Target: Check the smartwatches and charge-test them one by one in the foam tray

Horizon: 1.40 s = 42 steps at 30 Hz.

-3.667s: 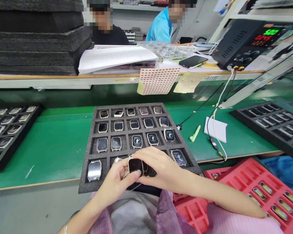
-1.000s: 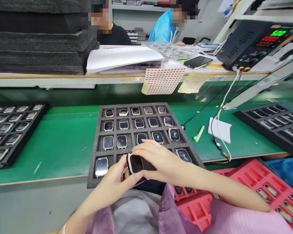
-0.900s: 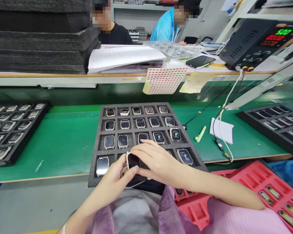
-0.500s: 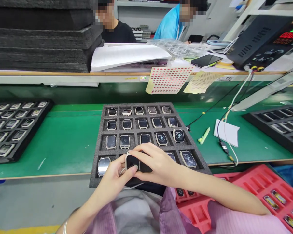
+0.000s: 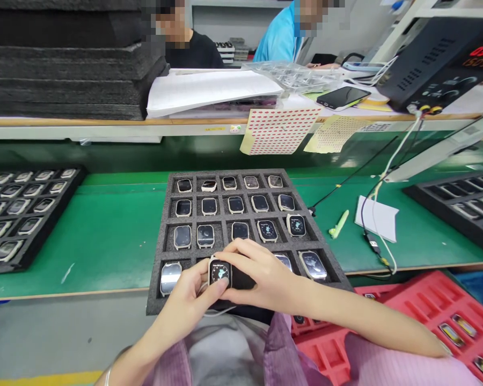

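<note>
Between my two hands is a smartwatch without a strap, its screen lit with a small teal figure. My left hand grips it from the left, thumb lying on the lower screen. From the right, my right hand pinches its upper right edge with curved fingers. A white cable shows by my left fingers; where it ends is hidden. Under my hands lies a dark grey foam tray with several watches in its compartments. Some of them, such as the watch at the right, have lit screens.
More foam trays of watches stand at the left and right. Red trays sit low at the right. A power supply, a phone and stacked black foam occupy the shelf. Two people are beyond it.
The held watch's screen has gone from dark to lit. My hands keep nearly the same place and grip. The power supply's display shows different digits.
</note>
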### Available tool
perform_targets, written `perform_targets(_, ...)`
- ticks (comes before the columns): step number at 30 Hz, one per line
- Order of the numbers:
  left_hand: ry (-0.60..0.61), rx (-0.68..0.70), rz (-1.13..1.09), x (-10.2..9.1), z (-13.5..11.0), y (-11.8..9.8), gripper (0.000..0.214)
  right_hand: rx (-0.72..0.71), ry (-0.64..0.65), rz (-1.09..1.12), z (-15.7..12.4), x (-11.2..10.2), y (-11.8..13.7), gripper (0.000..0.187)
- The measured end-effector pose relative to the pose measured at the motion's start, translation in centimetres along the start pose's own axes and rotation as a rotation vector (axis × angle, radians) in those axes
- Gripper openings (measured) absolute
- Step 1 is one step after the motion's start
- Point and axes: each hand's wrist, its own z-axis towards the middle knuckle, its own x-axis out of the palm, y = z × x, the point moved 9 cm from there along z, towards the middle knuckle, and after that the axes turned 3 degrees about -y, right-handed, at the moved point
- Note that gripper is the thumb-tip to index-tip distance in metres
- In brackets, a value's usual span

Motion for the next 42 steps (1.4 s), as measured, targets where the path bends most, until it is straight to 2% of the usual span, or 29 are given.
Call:
perform_targets(4, -0.008, 0.01, 0.018, 0.1, -0.1, -0.5, 0.028, 0.008, -0.005, 0.004, -0.1, 0.0, -0.1, 0.039)
perform_targets(8, -0.013, 0.026, 0.072, 0.1, 0.0, -0.1, 0.03, 0.025, 0.009, 0.001, -0.3, 0.1, -0.1, 0.039)
perform_targets(13, -0.05, 0.051, 0.161, 0.1, -0.4, 0.7, 0.04, 0.009, -0.017, 0.04, -0.5, -1.3, 0.3, 0.037)
perform_targets(15, -0.113, 0.057, 0.132, -0.4, -1.0, 0.8, 0.047, 0.02, -0.064, 0.097, -0.8, -2.3, 0.1, 0.037)
perform_targets(17, -0.236, 0.058, 0.039, -1.8, -1.8, 0.8, 0.047, 0.07, -0.081, 0.09, -1.4, -2.9, -0.6, 0.037)
perform_targets(19, -0.355, 0.049, -0.06, -3.4, -2.8, 0.9, 0.042, 0.127, -0.017, -0.011, -2.3, -2.7, -1.4, 0.036)
perform_targets(21, -0.379, 0.047, -0.115, -4.4, -3.4, 0.8, 0.037, 0.16, 0.087, -0.137, -3.1, -2.1, -2.0, 0.036)
perform_targets(24, -0.307, 0.049, -0.059, -4.8, -3.8, 0.3, 0.03, 0.153, 0.174, -0.247, -3.5, -1.9, -1.7, 0.039)
perform_targets(27, -0.251, 0.053, 0.036, -4.7, -3.9, 0.0, 0.029, 0.123, 0.174, -0.274, -2.0, -1.4, -0.7, 0.024)
perform_targets(29, -0.213, 0.048, 0.053, -4.4, -3.7, 0.1, 0.027, 0.094, 0.184, -0.287, -0.4, -0.3, 0.2, 0.017)
perform_targets(33, -0.167, 0.052, 0.072, -4.2, -3.6, 0.7, 0.023, 0.054, 0.296, -0.441, 2.5, 3.3, 1.2, 0.031)
perform_targets(36, -0.141, 0.073, 0.04, -4.3, -3.9, 1.0, 0.024, 0.011, 0.363, -0.551, 3.5, 4.8, 1.5, 0.035)
perform_targets(39, -0.045, 0.019, -0.042, -3.5, -4.5, 1.8, 0.021, -0.019, 0.389, -0.512, 3.7, 5.0, 1.3, 0.029)
perform_targets(42, 0.022, -0.033, -0.152, -2.8, -5.0, 2.4, 0.019, 0.044, 0.342, -0.344, 3.7, 3.6, 0.5, 0.027)
